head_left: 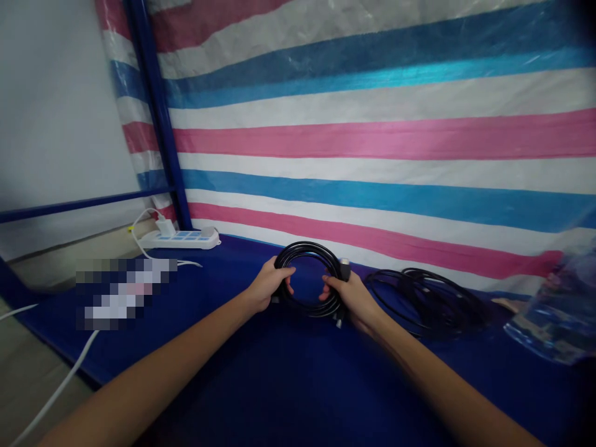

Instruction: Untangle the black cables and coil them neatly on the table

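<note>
A coiled black cable (307,247) is held up in a round loop over the dark blue surface (261,385). My left hand (274,280) is closed around the coil's left side, thumb over the front. On the right side of the coil, my right hand (348,295) grips it, fingertips curling into the loop. A connector with a metal end (344,269) sticks up by my right hand, and a small metal tip (339,323) hangs below it. More black cable (433,304) lies loosely coiled to the right of my right hand.
A white power strip (190,239) with a plugged-in white adapter (166,227) stands at the back left. Nearer is a pixelated white object (125,295) with a white cord (69,375). A clear plastic bag (554,310) is at the right. Striped sheeting (372,139) hangs behind, beside a blue post (161,118).
</note>
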